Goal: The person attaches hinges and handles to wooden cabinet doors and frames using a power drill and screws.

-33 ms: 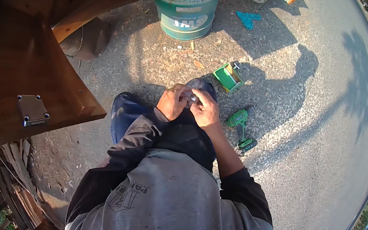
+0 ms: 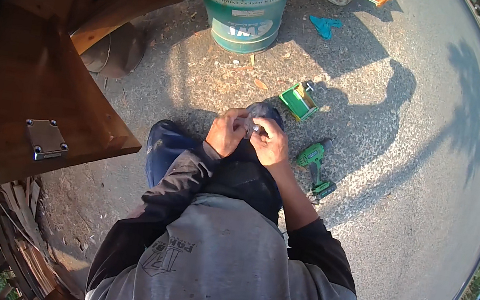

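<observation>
My left hand (image 2: pixel 227 131) and my right hand (image 2: pixel 270 143) meet over my raised knee, fingertips pressed together around a small pale metal part (image 2: pixel 253 127). The part is tiny and mostly hidden by the fingers, so its kind is unclear. Just right of my right hand, a green cordless drill (image 2: pixel 315 164) lies on the gravelled ground. A small green box (image 2: pixel 298 101) with something pale inside sits beyond the hands.
A brown wooden furniture piece (image 2: pixel 21 88) with a square metal plate (image 2: pixel 45 139) fills the left side. A teal drum (image 2: pixel 246 19) stands at the back, a blue rag (image 2: pixel 325 26) beside it. Wood scraps (image 2: pixel 24 242) pile at lower left. Open pavement stretches right.
</observation>
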Tool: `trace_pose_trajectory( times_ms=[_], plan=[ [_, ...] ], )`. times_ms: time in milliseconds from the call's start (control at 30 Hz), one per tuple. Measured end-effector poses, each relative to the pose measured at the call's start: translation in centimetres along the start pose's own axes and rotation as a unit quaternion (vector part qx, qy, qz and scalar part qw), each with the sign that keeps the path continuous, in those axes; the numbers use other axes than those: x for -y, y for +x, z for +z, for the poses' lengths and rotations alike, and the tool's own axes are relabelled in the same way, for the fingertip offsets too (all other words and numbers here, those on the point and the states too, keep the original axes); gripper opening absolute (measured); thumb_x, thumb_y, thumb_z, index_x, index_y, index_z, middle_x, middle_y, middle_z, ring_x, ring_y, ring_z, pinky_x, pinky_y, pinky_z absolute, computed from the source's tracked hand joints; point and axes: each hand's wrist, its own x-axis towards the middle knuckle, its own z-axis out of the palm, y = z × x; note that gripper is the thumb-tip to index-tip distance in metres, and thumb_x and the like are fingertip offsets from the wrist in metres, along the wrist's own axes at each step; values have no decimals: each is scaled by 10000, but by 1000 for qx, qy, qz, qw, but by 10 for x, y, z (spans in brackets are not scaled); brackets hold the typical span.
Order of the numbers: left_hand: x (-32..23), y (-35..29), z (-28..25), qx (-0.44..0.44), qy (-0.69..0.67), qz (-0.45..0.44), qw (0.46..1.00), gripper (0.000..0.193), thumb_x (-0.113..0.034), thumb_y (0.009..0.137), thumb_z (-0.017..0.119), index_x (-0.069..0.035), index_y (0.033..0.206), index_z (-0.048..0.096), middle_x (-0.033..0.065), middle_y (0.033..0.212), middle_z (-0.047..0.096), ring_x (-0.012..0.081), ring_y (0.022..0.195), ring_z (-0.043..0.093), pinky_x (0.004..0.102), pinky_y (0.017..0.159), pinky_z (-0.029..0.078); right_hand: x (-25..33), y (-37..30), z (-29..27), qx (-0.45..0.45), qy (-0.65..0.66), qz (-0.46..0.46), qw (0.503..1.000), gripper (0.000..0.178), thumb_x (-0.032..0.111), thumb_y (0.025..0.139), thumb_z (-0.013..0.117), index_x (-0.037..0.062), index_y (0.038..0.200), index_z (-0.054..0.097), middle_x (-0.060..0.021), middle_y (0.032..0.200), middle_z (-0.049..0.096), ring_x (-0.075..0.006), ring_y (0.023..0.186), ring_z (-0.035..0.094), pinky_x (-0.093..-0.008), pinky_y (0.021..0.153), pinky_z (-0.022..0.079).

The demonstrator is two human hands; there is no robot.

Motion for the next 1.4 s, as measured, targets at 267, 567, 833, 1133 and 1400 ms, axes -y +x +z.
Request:
trace_pose_trajectory(
  times_ms=[267, 567, 833, 1133, 1400],
  plan=[
    [-20, -1, -15, -21, 144, 182, 973, 135, -48, 881, 626, 28, 979, 678, 193, 908, 673, 383, 880, 654, 411, 787, 522, 8, 7, 11, -59, 68, 35, 995, 225, 77, 879, 684, 24, 1096, 657, -98, 876, 672, -152, 813, 696, -279, 669, 549],
    [-26, -9, -31, 97, -33, -35, 994, 174, -176, 936, 619, -10, 979, 653, 133, 868, 687, 229, 818, 668, 346, 735, 496, 32, 5, -5, 31, 181, 102, 978, 137, 121, 938, 629, -7, 938, 579, -123, 754, 669, -171, 679, 704, -322, 548, 604],
    [9, -21, -7, 150, -165, -118, 968, 184, -189, 986, 564, -15, 965, 622, 41, 724, 637, 104, 559, 575, 249, 512, 462, 6, -6, -17, 279, -34, 14, 960, 138, 144, 870, 623, 24, 881, 554, -111, 807, 574, -318, 702, 653, -419, 602, 535],
    [23, -7, 29, -29, -229, -151, 961, 207, -204, 1008, 542, -13, 965, 608, 24, 708, 582, 94, 544, 533, 259, 486, 459, 15, -14, -1, 31, -202, -184, 962, 132, 85, 851, 653, 26, 841, 536, -132, 889, 589, -328, 712, 643, -410, 592, 528],
    [1, 1, 22, -34, -476, -166, 863, 119, -150, 1042, 472, -73, 996, 551, 65, 833, 606, 160, 730, 579, 314, 698, 494, 27, -15, 1, -55, -198, -263, 943, 127, 11, 835, 702, -13, 910, 602, -167, 1035, 616, -330, 858, 670, -392, 694, 561]
  ],
)
